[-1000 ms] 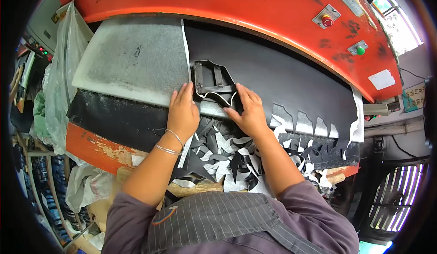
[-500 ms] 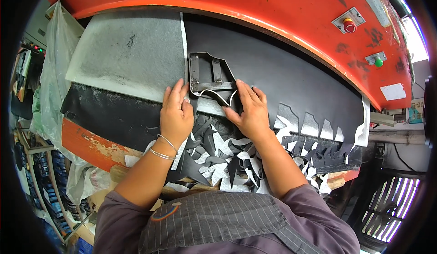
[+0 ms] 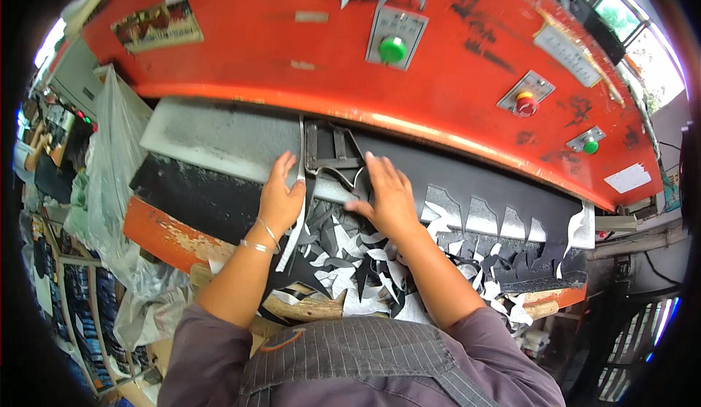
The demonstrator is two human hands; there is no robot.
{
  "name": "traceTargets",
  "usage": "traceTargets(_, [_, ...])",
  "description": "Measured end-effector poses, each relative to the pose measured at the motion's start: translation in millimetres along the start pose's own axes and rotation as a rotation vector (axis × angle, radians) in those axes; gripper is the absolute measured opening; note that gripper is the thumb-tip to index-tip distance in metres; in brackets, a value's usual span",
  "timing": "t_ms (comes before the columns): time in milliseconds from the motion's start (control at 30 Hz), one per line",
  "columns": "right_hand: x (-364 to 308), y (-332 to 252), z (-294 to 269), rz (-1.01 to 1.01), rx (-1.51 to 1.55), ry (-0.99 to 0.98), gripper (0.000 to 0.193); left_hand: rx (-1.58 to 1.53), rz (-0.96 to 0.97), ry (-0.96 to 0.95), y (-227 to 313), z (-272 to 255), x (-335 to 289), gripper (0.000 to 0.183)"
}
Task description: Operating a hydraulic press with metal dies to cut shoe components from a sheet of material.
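Note:
A dark metal cutting die with cross bars and a curved near edge rests on a black leather-like sheet. My left hand is beside the die's left side, fingers extended, near the sheet's pale cut edge. On the die's right is my right hand, its fingers spread and thumb apart. Neither hand grips anything; whether a fingertip touches the die or sheet is unclear. Die-shaped notches run along the sheet's near edge at right, exposing the whitish cutting board beneath.
Black and white scraps are heaped on the near side. Across the far side stands a red machine beam with a green button, a red knob and another green button. Clear plastic hangs at left.
The view has tilted up, revealing more of the red beam. My right fingers have come off the die's corner, and both hands have loosened. The die stays on the sheet, now closer to the beam's lower edge in view.

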State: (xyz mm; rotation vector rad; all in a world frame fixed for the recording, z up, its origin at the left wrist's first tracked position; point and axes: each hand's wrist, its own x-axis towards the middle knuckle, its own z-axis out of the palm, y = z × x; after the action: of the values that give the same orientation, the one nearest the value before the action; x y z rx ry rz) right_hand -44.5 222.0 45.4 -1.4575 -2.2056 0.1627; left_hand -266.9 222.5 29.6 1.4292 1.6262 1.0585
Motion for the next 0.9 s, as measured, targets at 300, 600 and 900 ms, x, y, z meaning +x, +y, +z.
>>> traceTargets(300, [-52, 119, -236, 0.296, 0.243, 1.353, 0.059, -0.242, 0.456, -0.344, 145, 6, -22, 0.020])
traceTargets(600, [-72, 143, -281, 0.479, -0.154, 1.140, 0.071, 0.086, 0.670, -0.230, 203, 4, -28, 0.030])
traceTargets(900, [-193, -109, -103, -0.139, 0.122, -0.265, 0.047, 0.498, 0.480, -0.449, 67, -30, -216, 0.021])
